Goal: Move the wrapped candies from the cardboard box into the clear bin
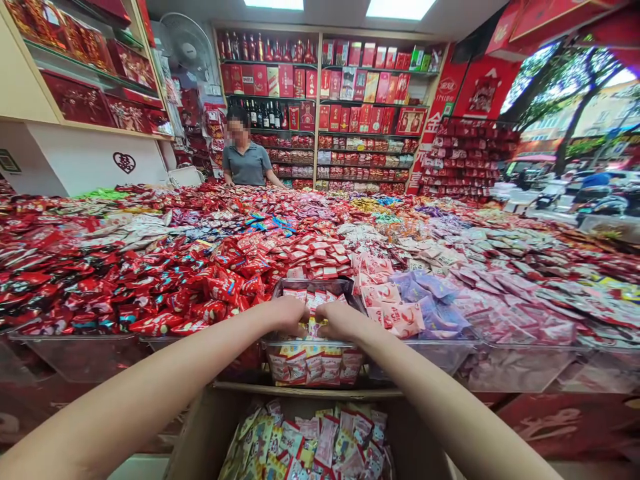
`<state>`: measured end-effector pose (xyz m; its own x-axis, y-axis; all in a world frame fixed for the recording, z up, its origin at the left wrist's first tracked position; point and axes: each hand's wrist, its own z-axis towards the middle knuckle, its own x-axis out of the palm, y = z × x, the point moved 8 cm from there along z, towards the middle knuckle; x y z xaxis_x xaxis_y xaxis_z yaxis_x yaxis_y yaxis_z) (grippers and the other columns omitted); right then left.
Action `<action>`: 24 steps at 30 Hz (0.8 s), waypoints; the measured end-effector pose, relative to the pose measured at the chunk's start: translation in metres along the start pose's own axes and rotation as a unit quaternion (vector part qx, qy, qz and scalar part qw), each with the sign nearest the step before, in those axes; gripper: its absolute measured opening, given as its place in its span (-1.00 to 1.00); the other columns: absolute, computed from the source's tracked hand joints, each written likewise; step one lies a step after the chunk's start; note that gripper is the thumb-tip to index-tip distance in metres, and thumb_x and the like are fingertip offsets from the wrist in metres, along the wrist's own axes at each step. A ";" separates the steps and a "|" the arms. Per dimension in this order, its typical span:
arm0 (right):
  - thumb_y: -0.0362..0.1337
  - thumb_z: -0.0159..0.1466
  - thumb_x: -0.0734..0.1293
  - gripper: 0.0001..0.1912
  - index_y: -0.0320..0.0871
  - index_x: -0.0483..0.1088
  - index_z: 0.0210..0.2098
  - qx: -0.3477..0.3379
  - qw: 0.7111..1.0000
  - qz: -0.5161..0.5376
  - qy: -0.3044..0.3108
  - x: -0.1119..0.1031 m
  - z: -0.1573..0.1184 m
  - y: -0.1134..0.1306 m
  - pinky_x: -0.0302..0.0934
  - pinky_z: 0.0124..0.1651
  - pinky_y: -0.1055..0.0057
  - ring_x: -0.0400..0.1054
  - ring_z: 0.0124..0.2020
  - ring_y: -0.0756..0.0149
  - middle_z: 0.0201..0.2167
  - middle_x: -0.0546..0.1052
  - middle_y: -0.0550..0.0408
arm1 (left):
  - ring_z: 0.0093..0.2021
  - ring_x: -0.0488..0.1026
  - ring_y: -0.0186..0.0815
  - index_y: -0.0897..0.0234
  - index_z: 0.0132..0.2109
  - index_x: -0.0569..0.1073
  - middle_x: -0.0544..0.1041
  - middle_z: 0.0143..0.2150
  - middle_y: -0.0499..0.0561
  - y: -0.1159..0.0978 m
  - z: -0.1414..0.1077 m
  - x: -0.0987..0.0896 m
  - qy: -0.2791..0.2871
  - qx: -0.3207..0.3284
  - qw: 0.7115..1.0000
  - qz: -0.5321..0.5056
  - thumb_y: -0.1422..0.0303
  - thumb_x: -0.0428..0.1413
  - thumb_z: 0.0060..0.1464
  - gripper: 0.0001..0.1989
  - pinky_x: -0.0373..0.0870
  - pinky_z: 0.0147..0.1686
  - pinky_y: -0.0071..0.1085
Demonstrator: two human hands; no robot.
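Both of my arms reach forward to a clear plastic bin holding small wrapped candies in white, red and yellow wrappers. Inside its rim, my left hand is bent inward, fingers curled on the candies. My right hand faces it from the other side, also curled, with thumb and fingers around candy wrappers. Yellow wrapped pieces show between the two hands. Some fingertips are hidden among the packets. Below the bin, close to me, stands an open cardboard box with more of the same kind of candy in it.
Red candy packets heap up left of the bin, pink and purple packets on the right. A person in a grey shirt stands across the display. Shelves of bottles and red boxes line the back wall; a fan is at left.
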<state>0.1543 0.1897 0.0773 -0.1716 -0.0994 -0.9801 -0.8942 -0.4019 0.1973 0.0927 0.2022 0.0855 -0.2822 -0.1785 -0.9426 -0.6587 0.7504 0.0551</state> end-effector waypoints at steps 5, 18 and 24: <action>-0.25 0.05 0.27 -0.72 -0.16 0.39 -0.24 -0.001 1.000 -0.009 -0.013 -0.003 -0.001 0.001 0.13 -0.34 0.48 0.35 -0.27 0.25 -0.29 0.49 -0.01 | -0.28 0.41 -0.13 0.19 -0.13 0.42 0.51 -0.21 0.09 -0.003 0.002 0.002 0.051 0.027 0.998 -0.001 0.24 0.14 -0.25 -0.57 0.27 -0.38 -0.38; -0.17 0.00 0.32 -0.73 -0.17 0.43 -0.32 0.025 0.998 -0.051 -0.010 -0.003 0.000 -0.004 0.15 -0.36 0.46 0.35 -0.33 0.24 -0.28 0.43 -0.04 | -0.26 0.39 -0.16 0.28 -0.15 0.36 0.47 -0.21 0.08 0.005 0.004 0.000 -0.035 0.033 0.999 -0.015 0.26 0.21 -0.35 -0.50 0.26 -0.37 -0.42; -0.20 0.10 0.22 -0.76 -0.18 0.43 -0.33 0.026 0.997 -0.066 -0.037 -0.006 -0.002 -0.002 0.14 -0.35 0.43 0.34 -0.32 0.22 -0.34 0.46 -0.05 | -0.28 0.39 -0.11 0.31 -0.18 0.39 0.45 -0.23 0.14 0.002 -0.002 -0.002 -0.073 0.028 0.997 -0.015 0.34 0.19 -0.31 -0.57 0.26 -0.39 -0.38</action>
<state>0.1582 0.1890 0.0826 -0.0795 0.0199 -0.9966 -0.9309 -0.3591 0.0671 0.0904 0.2022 0.0881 -0.1567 -0.1098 -0.9815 -0.6235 0.7818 0.0121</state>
